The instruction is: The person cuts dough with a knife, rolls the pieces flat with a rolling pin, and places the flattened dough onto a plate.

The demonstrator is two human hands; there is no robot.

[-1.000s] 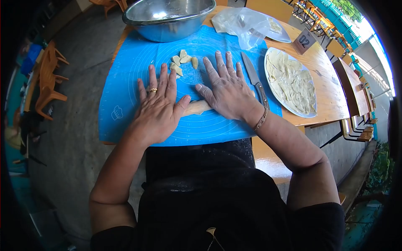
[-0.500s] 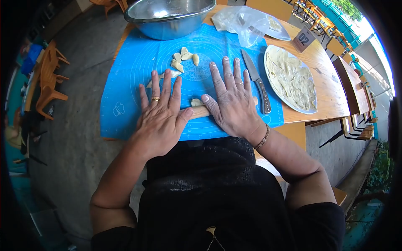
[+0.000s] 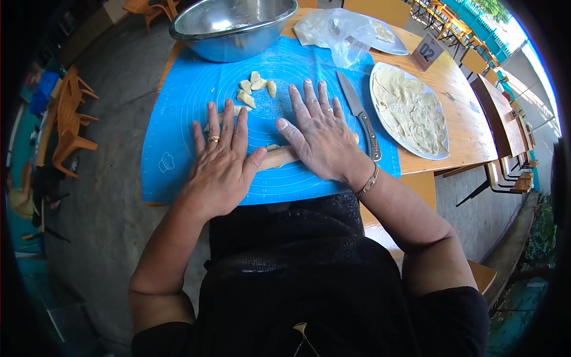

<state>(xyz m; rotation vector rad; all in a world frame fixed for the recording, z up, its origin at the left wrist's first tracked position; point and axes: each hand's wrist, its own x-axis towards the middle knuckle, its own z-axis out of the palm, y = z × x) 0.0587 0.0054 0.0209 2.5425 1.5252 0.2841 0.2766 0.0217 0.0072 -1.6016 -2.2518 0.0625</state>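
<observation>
Both of my hands lie flat, palms down, over a wooden rolling pin (image 3: 278,158) on the blue mat (image 3: 178,137). My left hand (image 3: 220,163) has its fingers spread over the left end. Toward the right end rests my right hand (image 3: 321,134), floury and with fingers apart. A bit of dough (image 3: 272,147) shows at the pin's far edge between the hands. Beyond my fingers sit several small dough pieces (image 3: 258,84), and a strip of dough is partly hidden behind my left fingers. A knife (image 3: 367,128) lies right of my right hand.
A metal bowl (image 3: 235,44) stands at the back left. On the right are a plate of flattened dough (image 3: 407,107) and a number sign (image 3: 426,52). A plastic bag (image 3: 339,35) lies at the back, partly over another plate. An orange chair (image 3: 71,125) is on the floor at left.
Both hands have shifted slightly forward and left over the rolling pin. Less of the dough by the pin shows. The whole view has also shifted a little.
</observation>
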